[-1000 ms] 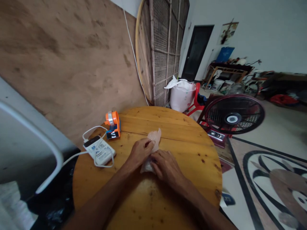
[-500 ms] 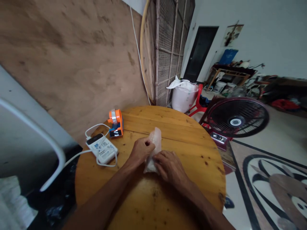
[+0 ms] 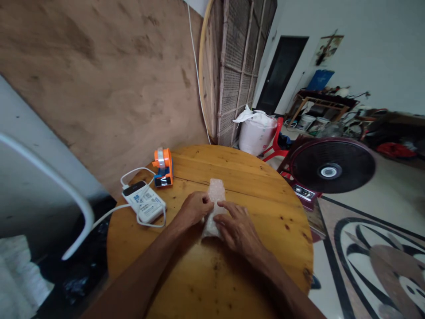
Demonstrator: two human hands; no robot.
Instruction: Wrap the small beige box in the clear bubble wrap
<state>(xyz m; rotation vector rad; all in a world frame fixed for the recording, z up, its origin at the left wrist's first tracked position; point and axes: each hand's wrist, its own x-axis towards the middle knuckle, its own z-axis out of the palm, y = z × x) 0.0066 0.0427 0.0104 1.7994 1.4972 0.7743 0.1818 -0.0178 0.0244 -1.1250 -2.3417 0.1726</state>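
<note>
A translucent strip of bubble wrap lies lengthwise on the round wooden table between my hands. At its left edge, my left hand is closed, with thumb and forefinger pinched on the wrap. My right hand is at the wrap's right side, its forefinger stretched across the surface and its thumb apart from it. These fingertips touch or hover just over the wrap; I cannot tell which. Whether anything lies inside the wrap is not visible.
A white power bank with a looped cable and an orange-and-blue tape dispenser stand at the table's left. Beyond the right edge is a dark red fan. A white sack and red chair stand behind.
The wrap's far end, folded narrow before, now lies flatter and wider. My right hand's fingers have lifted and spread, while my left hand keeps its pinch. The view has shifted slightly.
</note>
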